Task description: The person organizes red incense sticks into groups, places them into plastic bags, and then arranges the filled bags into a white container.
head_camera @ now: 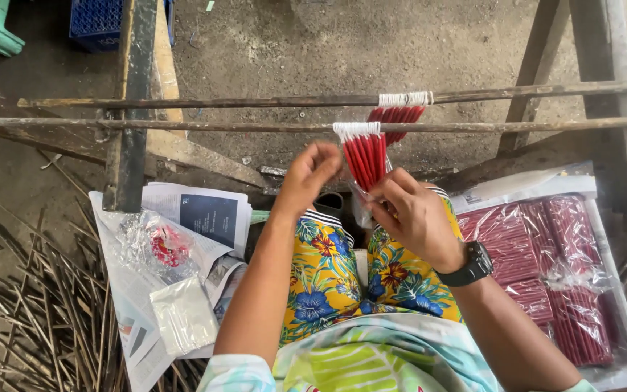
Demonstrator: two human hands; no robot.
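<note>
**Two rods, two red bundles, two hands**

Two long, dark wooden rods cross the view side by side – the far rod and the near rod – resting on a rough wooden frame above a dirt floor. From each rod hangs one bundle of thin red sticks tied on with white string: one bundle on the far rod, one on the near rod. At right lies a white tray holding several clear plastic packs of red sticks; their exact count cannot be told. At left, spread newspaper carries two crumpled clear plastic bags; a heap of bare thin sticks lies beside it.

The left hand is raised just beside the near bundle, fingers curled, holding nothing visible. The right hand – a black watch on its wrist – pinches the lower ends of that bundle.
</note>
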